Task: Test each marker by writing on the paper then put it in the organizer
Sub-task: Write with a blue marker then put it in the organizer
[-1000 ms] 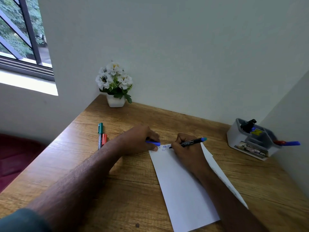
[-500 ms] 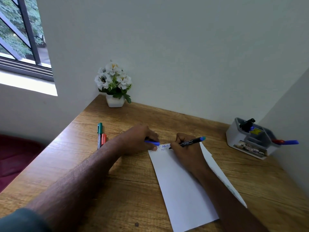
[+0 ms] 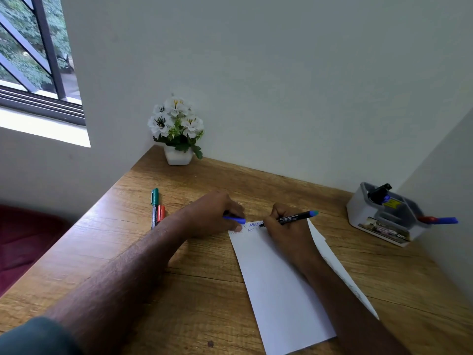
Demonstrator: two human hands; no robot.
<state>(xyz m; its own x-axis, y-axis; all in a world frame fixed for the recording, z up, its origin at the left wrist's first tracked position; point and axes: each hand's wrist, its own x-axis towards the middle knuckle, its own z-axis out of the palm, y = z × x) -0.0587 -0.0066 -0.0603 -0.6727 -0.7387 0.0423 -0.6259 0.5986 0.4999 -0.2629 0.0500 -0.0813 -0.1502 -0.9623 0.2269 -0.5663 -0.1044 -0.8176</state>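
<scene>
My right hand grips a black marker with a blue end, its tip on the top edge of the white paper, where blue letters show. My left hand rests at the paper's top left corner and holds the blue cap. A green-capped marker and a red-capped marker lie side by side on the desk to the left. The grey organizer stands at the far right with a red and a blue marker sticking out.
A white pot of white flowers sits in the desk's back left corner. The wooden desk meets walls at the back and right. A second sheet lies under the paper. A window is at upper left.
Almost nothing differs; the marker tip in my right hand has shifted slightly along the writing line. My left hand has stayed put with the cap.
</scene>
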